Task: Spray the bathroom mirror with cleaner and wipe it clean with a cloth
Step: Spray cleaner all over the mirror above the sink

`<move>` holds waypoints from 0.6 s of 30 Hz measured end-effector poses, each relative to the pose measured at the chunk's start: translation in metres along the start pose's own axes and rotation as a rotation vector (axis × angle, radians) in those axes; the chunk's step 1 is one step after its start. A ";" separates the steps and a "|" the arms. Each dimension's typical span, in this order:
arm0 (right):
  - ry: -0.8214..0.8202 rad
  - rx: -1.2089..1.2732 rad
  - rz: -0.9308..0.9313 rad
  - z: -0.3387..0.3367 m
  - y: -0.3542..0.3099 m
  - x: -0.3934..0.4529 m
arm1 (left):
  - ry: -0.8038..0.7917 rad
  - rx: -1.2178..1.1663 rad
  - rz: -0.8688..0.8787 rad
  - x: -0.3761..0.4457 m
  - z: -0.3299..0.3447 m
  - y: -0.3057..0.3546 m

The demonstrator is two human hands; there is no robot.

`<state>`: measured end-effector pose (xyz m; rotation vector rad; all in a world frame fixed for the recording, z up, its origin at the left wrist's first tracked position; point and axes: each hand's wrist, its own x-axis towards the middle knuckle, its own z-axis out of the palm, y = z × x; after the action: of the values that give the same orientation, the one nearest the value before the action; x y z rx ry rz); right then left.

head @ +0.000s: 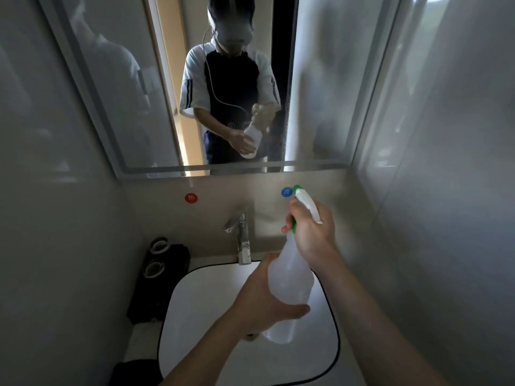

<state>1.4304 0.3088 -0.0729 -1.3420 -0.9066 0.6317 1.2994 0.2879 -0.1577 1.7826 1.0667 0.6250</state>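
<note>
Both hands closed on the bottle (pixel 289 285) above the sink (pixel 195 302): left grip (pixel 267 299) round its body, right grip (pixel 312 232) at the trigger, fingertips hidden.

The mirror (pixel 195 87) hangs above a bare strip of back wall, and the way up to it is narrowed by a side wall close on the right and another on the left. The faucet (pixel 242 235) rises from the rear edge of the sink (pixel 195 316), standing in the middle of the reach toward the glass. A dark holder (pixel 160 277) with two round items takes up the table to the sink's left. Both hands hold the spray bottle (pixel 289 291) over the basin, filling the space right of the faucet.
</note>
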 end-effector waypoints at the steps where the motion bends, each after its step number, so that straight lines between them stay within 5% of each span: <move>1: 0.012 -0.001 0.009 0.000 0.000 0.001 | -0.005 0.005 0.001 0.001 -0.001 0.001; 11: -0.177 0.204 0.065 -0.006 -0.009 0.004 | -0.005 0.008 0.009 0.010 -0.009 0.000; 18: -0.085 0.088 0.037 -0.008 -0.013 0.017 | -0.015 -0.007 0.030 0.017 -0.006 0.011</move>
<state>1.4447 0.3162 -0.0565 -1.2629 -0.9133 0.7536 1.3076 0.3038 -0.1462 1.7980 1.0283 0.6325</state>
